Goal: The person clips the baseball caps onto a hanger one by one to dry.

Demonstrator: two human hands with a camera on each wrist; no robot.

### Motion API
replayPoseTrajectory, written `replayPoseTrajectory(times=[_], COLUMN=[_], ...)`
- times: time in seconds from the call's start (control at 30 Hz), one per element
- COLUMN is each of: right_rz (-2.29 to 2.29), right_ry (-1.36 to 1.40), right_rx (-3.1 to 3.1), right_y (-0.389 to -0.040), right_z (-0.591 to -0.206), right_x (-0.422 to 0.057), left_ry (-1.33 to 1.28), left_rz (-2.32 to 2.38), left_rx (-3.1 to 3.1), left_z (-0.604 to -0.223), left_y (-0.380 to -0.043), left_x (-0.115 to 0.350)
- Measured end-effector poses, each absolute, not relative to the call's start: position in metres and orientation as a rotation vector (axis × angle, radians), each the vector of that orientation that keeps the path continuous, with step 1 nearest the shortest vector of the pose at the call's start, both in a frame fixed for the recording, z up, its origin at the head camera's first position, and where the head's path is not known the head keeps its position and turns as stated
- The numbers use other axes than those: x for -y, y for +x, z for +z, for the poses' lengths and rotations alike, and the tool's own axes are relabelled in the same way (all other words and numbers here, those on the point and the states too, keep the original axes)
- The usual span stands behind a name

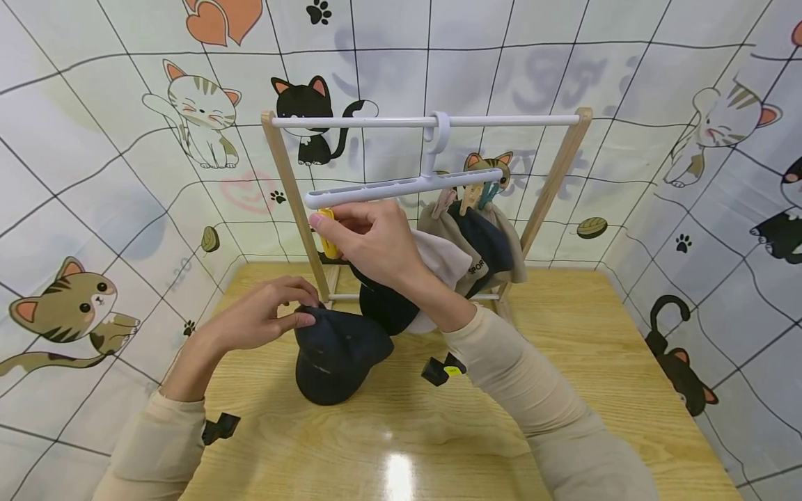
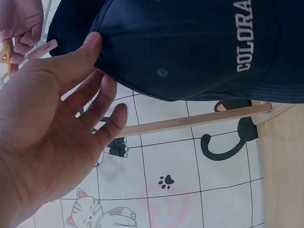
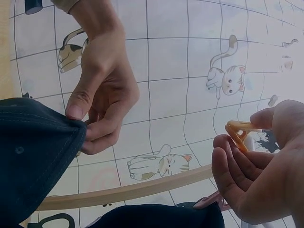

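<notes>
My left hand [image 1: 260, 316] pinches the edge of a dark navy cap [image 1: 338, 355] between thumb and fingers, left of the rack's middle. White lettering starting "COLORA" runs across the cap in the left wrist view. At the left end of a pale lavender hanger [image 1: 401, 186], my right hand [image 1: 379, 240] holds a yellow clothespin [image 3: 237, 133] between thumb and fingers. The hanger hooks over a white rail [image 1: 363, 122] and tilts down to the left. Beige-and-navy caps [image 1: 482, 243] hang from its right side by clothespins [image 1: 471, 198]. A black-and-white cap [image 1: 388, 306] hangs partly behind my right forearm.
The rack has slanted wooden legs [image 1: 554, 184] and stands on a light wooden table [image 1: 564, 362]. Behind and at both sides hangs a white gridded sheet [image 1: 401, 76] printed with cats. A black wrist-camera mount [image 1: 443, 369] sits by the right sleeve.
</notes>
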State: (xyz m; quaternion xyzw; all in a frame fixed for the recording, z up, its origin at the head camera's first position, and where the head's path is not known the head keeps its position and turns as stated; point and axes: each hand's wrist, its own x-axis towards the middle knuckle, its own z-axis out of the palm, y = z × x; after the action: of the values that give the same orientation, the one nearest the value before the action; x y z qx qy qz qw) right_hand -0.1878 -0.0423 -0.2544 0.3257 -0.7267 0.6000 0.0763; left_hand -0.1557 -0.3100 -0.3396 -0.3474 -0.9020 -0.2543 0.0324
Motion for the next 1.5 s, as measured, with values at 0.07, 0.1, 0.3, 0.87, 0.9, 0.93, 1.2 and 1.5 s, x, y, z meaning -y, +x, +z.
replayPoseTrajectory(times=[0.07,0.1,0.3,0.87,0.9,0.93,1.2,1.5], right_rz=[1.798,1.797,1.777,1.885,1.889,1.891,1.887,1.867], right_ry=[0.979,0.982,0.997,0.933,0.93,0.928,0.923,0.934], right_rx=[2.18,2.182,2.199,2.216,2.215,2.215,2.218,2.216], right_y=[-0.188,-0.188,-0.188,-0.185,-0.185,-0.185,-0.186,-0.187], right_z=[-0.255,-0.255,-0.254,-0.256,-0.256,-0.256,-0.257,-0.257], right_x=[0.042,0.042,0.043,0.047,0.047,0.047,0.046,0.046], left_ry=[-1.078,-1.076,-1.062,-1.139,-1.141,-1.142,-1.172,-1.205], left_rz=[-0.799,-0.814,-0.888,-1.063,-1.084,-1.1,-1.202,-1.336], left_rx=[2.763,2.762,2.788,2.656,2.648,2.643,2.588,2.528], left_z=[-0.342,-0.342,-0.344,-0.343,-0.343,-0.342,-0.338,-0.334], left_y=[-0.156,-0.156,-0.155,-0.155,-0.155,-0.155,-0.153,-0.153], left_x=[0.311,0.311,0.311,0.309,0.309,0.309,0.306,0.304])
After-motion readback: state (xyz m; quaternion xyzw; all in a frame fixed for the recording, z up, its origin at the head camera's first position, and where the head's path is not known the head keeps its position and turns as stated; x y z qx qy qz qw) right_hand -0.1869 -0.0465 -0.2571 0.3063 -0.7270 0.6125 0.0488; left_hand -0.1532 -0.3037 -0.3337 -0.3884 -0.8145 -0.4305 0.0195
